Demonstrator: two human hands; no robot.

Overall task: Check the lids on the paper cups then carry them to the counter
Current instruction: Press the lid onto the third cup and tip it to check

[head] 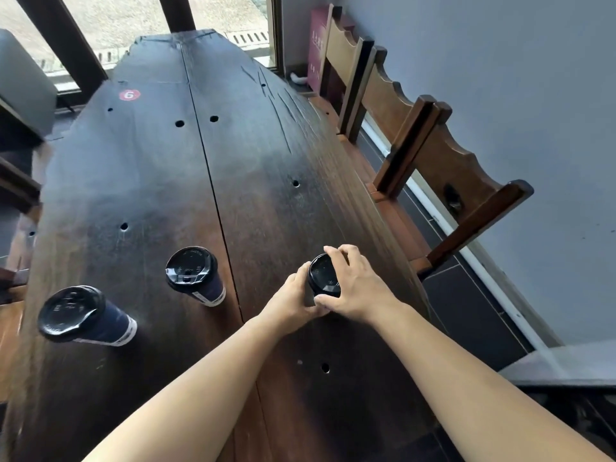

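Two bare forearms [206, 378] reach in from the bottom edge over a long, dark wooden table [150, 178]. A lengthwise seam splits its planks, and small holes dot them. A round red sticker [129, 94] marked 6 lies near the far end. Wooden chairs [443, 181] stand along the table's right side against a grey wall [500, 61], and a window [100, 21] closes off the far end.

On the left of the table, well apart, the near cup [80, 315] and the middle cup [195, 275] stand upright, both dark with black lids on. To the right, the left hand [293, 298] wraps the side of the third cup [315, 293], whose body is mostly hidden. The right hand [356, 285] curls its fingers and thumb around the rim of the cup's black lid [323, 275]. I cannot tell whether this cup rests on the table.
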